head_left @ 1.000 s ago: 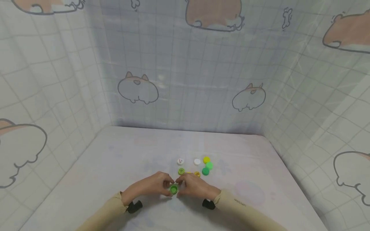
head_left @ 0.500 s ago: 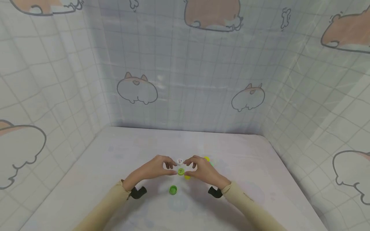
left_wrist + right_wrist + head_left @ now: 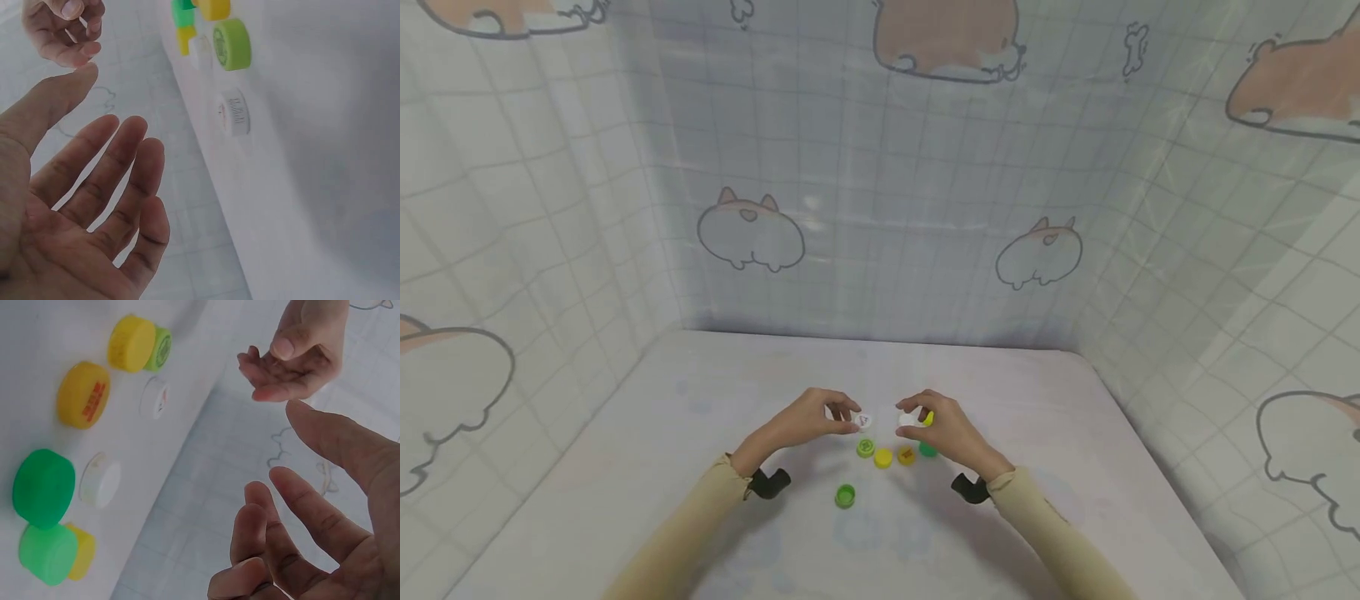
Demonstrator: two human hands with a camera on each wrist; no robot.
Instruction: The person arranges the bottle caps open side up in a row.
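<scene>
My left hand (image 3: 812,417) hovers over the table with its fingers bent and apart from the thumb. Its fingertips overlap a white bottle cap with a printed mark (image 3: 864,421) in the head view; in the left wrist view a gap shows between them. The right hand (image 3: 943,427) hangs above a plain white cap (image 3: 101,480), holding nothing. In front of both lie a lime-green cap (image 3: 866,448), a yellow cap (image 3: 883,458) and an orange-yellow cap with red print (image 3: 84,395). Nearest the body, a green cap (image 3: 846,496) lies hollow side up.
Right of these, a dark green cap (image 3: 44,487), a light green cap (image 3: 49,553) and another yellow cap (image 3: 83,551) sit close together. A pale cloth covers the table (image 3: 737,367). Curtains with cartoon prints (image 3: 880,208) rise at the back and both sides.
Both hands have left the upturned green cap, moved toward the back, then drawn apart to either side. That cap stays where it was, and the other caps have not visibly moved.
</scene>
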